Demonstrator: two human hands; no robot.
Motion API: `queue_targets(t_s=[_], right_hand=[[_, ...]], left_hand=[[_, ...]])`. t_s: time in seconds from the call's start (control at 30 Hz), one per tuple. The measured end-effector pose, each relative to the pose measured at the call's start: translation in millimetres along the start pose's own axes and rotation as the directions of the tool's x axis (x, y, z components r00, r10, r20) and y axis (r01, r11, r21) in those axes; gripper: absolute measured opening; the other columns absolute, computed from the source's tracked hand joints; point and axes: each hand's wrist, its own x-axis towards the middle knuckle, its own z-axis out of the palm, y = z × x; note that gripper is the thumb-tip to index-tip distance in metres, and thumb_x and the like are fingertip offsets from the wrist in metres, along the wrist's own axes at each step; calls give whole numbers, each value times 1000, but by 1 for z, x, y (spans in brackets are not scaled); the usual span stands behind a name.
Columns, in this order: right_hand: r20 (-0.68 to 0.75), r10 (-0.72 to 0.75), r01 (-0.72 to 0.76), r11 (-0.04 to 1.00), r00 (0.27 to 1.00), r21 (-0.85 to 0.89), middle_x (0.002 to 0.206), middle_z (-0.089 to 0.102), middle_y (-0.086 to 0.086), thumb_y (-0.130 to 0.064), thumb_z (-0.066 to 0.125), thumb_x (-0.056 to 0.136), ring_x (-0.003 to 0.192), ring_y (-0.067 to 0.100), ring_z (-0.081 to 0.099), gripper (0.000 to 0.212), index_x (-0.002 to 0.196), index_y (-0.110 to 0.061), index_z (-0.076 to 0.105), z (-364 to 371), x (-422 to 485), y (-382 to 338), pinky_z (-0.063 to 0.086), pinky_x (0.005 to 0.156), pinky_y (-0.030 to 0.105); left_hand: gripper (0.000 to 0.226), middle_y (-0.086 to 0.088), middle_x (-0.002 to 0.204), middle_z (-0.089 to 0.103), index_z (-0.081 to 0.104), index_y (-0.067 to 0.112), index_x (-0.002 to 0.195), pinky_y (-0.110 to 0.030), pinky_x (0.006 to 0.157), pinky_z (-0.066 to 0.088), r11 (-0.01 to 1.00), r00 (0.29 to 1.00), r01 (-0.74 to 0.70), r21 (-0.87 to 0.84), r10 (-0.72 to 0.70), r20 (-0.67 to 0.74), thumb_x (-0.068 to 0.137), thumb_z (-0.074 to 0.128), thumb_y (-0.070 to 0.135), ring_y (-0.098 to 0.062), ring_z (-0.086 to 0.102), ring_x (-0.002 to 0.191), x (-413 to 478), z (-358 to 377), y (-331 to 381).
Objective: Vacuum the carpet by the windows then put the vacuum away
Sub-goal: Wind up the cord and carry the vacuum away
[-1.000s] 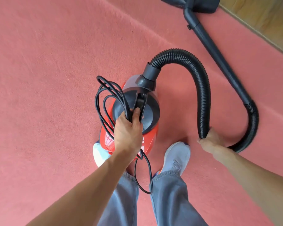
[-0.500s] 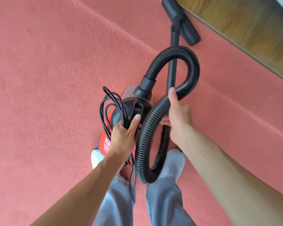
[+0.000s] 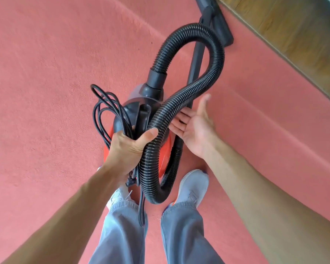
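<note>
Salmon-pink carpet (image 3: 46, 92) is filling the room underfoot, with a strip of wooden flooring (image 3: 293, 35) running along its far right edge. A person in grey trousers and pale shoes (image 3: 194, 185) is standing over a small red canister vacuum (image 3: 165, 149) and holding it up off the carpet in front of their legs.

The left hand (image 3: 126, 147) is gripping the vacuum's top handle together with the coiled black power cord (image 3: 107, 111), and its thumb is now hooking over the ribbed black hose (image 3: 215, 60). Half a second ago the right hand (image 3: 194, 126) was clutching that hose and swinging its loop across. Now it is letting go, its fingers (image 3: 179, 121) straight, palm up, tips just touching the hose. The hose is looping above and below the body. The rigid black wand (image 3: 196, 54) is trailing away to the flat floor head (image 3: 221, 25), which is lying at the carpet's edge beside the wood.

To my eye, the vacuuming is over and the person is gathering everything into one hand for carrying away. The wand is looking like the next thing to collect.
</note>
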Motion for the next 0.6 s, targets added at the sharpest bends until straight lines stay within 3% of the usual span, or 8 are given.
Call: queue_targets(t_s=[0.07,0.13,0.17,0.27,0.37,0.43,0.5,0.6], right_hand=[[-41,45,-41,996,998,80,105,73,13,-61,29,98,85,24,74,68,117,-4,63,-20,8,17,58,75,35],[-189,-11,-28,980,982,-199,113,70,10,-35,48,102,90,21,69,33,117,-9,62,-36,19,39,56,88,37],[-249,-34,-63,926,968,-371,119,67,6,-27,57,98,97,19,66,27,120,-12,62,-43,24,50,52,95,38],[-284,4,-148,861,959,-486,138,55,-3,-30,71,88,119,20,57,61,143,-24,46,-59,46,79,45,105,41],[-183,57,-123,918,981,-378,111,69,-3,-26,75,85,88,12,65,49,128,-26,51,-58,63,90,51,73,30],[-133,-31,-25,918,991,-396,92,70,-5,-24,74,86,77,11,66,41,123,-21,56,-49,67,99,48,61,22],[-114,-196,99,819,974,-565,93,67,-10,-28,69,88,88,14,67,39,124,-26,53,-42,60,102,52,73,24],[52,-334,274,661,941,-698,121,65,0,-49,63,80,106,29,65,74,145,-46,28,-53,33,97,52,91,49]], left_hand=[[31,-5,74,72,74,12,85,-31,61,55,997,998,49,-54,-51,-34,71,79,39,-17,66,65,3,1,6],[24,-4,67,70,73,7,82,-26,53,52,994,994,85,-73,-90,-69,79,78,30,-16,63,57,7,2,8],[22,-3,63,68,72,5,79,-24,50,50,992,991,102,-75,-108,-83,82,77,27,-15,62,53,9,3,9],[24,-3,57,66,70,3,75,-22,46,48,990,991,112,-87,-118,-68,85,75,25,-14,59,46,14,4,10],[25,-5,61,67,72,4,76,-24,49,50,993,995,92,-76,-96,-41,83,76,27,-16,61,51,14,3,7],[30,-6,64,68,72,3,77,-27,53,51,995,995,85,-57,-88,-39,82,76,32,-18,62,54,15,2,4],[43,-10,65,66,69,-3,75,-33,58,52,995,994,94,-24,-95,-56,82,76,39,-22,61,58,16,1,4],[52,-12,56,61,66,-2,66,-43,60,54,983,981,182,-19,-182,-65,78,75,49,-25,57,52,10,5,12]])
